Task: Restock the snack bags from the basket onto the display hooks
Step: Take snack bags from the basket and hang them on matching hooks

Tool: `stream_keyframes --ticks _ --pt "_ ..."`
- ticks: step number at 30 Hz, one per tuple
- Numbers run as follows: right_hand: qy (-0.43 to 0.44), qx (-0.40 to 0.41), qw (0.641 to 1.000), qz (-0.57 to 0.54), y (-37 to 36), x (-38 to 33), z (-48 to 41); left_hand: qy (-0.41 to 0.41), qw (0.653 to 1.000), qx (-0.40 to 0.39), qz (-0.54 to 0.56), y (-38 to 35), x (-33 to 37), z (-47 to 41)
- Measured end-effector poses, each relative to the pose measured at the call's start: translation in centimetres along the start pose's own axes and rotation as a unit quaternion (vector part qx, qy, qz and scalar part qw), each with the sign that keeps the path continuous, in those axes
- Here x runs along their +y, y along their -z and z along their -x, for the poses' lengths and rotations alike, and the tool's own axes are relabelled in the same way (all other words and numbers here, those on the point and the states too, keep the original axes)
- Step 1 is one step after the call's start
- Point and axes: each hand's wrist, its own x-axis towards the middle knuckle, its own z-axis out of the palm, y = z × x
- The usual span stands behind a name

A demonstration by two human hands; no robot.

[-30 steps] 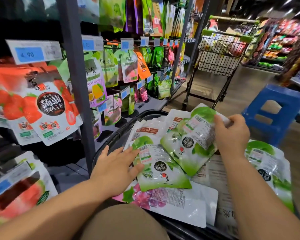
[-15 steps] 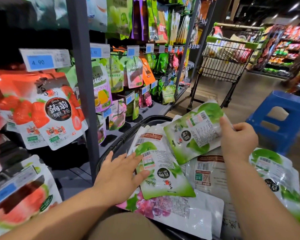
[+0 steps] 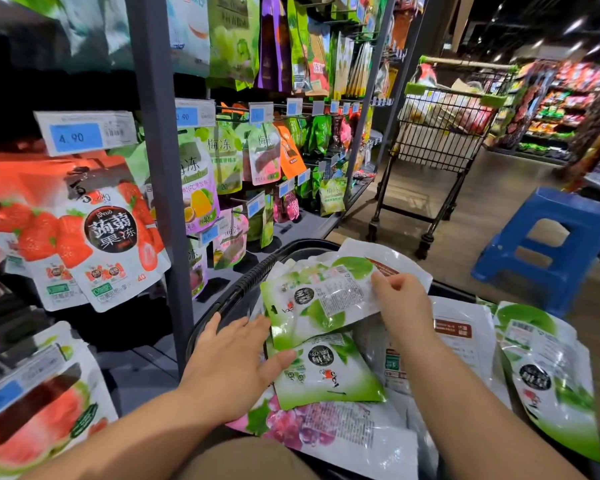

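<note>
My right hand (image 3: 400,306) pinches the right edge of a glossy green-and-white pouch (image 3: 319,299), fingers curled over its crinkled film, holding it tilted just above the pile in the basket (image 3: 243,282) at lower centre of the frame. The pouch is flat and rounded at the corners, with a black round logo and a white label of print too fine for me to read. My left hand (image 3: 234,358) lies spread and flat, fingers straight, at the basket's ribbed black rim, its thumb touching a second green pouch (image 3: 326,372) lying below the held one. Under that lies a shiny grape-printed bag (image 3: 326,431), partly covered. Another green pouch (image 3: 548,375) lies at the lower right, its end cut off by the frame. The basket's floor and far wall are buried under packets. On the left, beside a grey metal post (image 3: 160,168), a strawberry bag (image 3: 111,244) hangs below a blue price tag (image 3: 84,133); its top is blurred. A watermelon bag (image 3: 39,420) at the lower left is smeared and cut off. In the upper right stand a wire shopping cart (image 3: 440,133) and a blue plastic stool (image 3: 548,244).
</note>
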Motion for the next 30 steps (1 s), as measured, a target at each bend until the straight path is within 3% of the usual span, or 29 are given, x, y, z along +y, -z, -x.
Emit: stream_keyframes --ticks 4,6,9,14,20,26,30 --pt "0.079 -0.109 0.988 0.074 1.4 0.1 0.8 0.002 1.0 0.012 -0.002 0.2 0.2 0.1" --pt "0.131 -0.182 0.958 0.181 2.1 0.0 1.4 0.004 1.0 0.012 -0.004 0.3 0.3 0.2" --pt "0.168 -0.22 0.912 0.303 2.7 -0.1 1.5 0.005 1.0 0.011 -0.006 0.3 0.4 0.2" --pt "0.285 -0.132 0.925 0.212 2.5 0.9 0.7 0.005 1.0 0.014 0.0 0.3 0.2 0.2" --pt "0.424 -0.055 0.889 0.164 1.5 1.3 -0.1 0.003 1.0 0.015 -0.001 0.1 0.1 0.1" --pt "0.463 -0.02 0.874 0.146 0.9 1.6 -0.6 -0.007 1.0 0.019 -0.004 0.1 0.0 0.2" --pt "0.444 -0.026 0.888 0.117 1.3 1.1 -0.2 -0.003 1.0 0.026 0.001 -0.1 -0.3 0.1"
